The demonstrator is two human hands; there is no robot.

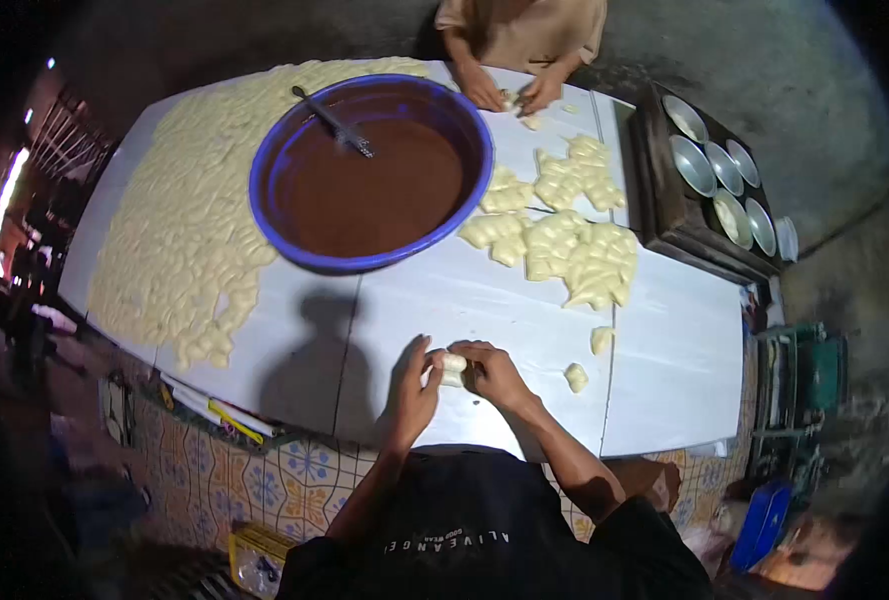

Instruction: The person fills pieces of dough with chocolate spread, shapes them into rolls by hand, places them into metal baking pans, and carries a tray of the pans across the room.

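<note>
Near the front edge of the table, a small pale dough piece [452,371] is held between both of my hands. My left hand [418,390] closes on its left side, fingers pointing up the table. From the right, my right hand [497,374] grips the same piece with bent fingers. Two loose bits of dough, one lump [576,377] and one smaller scrap [602,340], lie to the right of my right hand. Further up the table are flattened clusters of dough pieces [585,258].
A blue basin [370,262] of brown filling, a dark-handled utensil [333,122] in it, stands left of centre. A broad spread of dough pieces [175,215] covers the table's left side. Across the table, a co-worker's hands [480,88] handle dough. Several metal bowls [693,166] sit at right.
</note>
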